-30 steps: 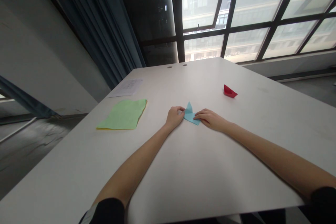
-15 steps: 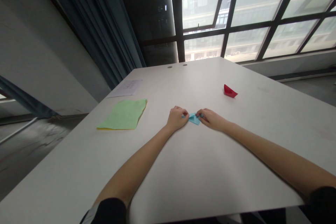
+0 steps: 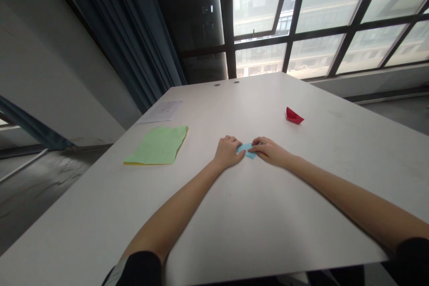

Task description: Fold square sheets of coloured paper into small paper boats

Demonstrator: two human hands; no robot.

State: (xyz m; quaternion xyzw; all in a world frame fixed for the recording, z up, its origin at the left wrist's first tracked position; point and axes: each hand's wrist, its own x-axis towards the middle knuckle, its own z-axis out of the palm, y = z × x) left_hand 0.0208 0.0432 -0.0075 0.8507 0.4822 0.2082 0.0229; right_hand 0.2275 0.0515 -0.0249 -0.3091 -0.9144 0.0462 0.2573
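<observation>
Between my two hands, a small folded piece of light-blue paper [image 3: 249, 152] lies on the white table. My left hand [image 3: 228, 151] grips its left end, with the thumb along the near side. My right hand [image 3: 267, 150] holds its right part, thumb and fingers pressed on the folds. The fingers cover both ends of the blue paper, so its full shape is hidden. Farther off to the right sits a red folded paper boat [image 3: 294, 116], apart from both hands.
A stack of green and yellow paper sheets [image 3: 157, 145] lies left of my left hand. Behind it is a printed white sheet [image 3: 161, 111] at the left edge of the table [image 3: 214, 214]. A blue curtain [image 3: 134, 35] and windows [image 3: 261, 60] stand beyond.
My left thumb has come down along the near side of the blue paper, and my right fingers have shifted on it. The paper now looks flatter. The boat and sheets stay put.
</observation>
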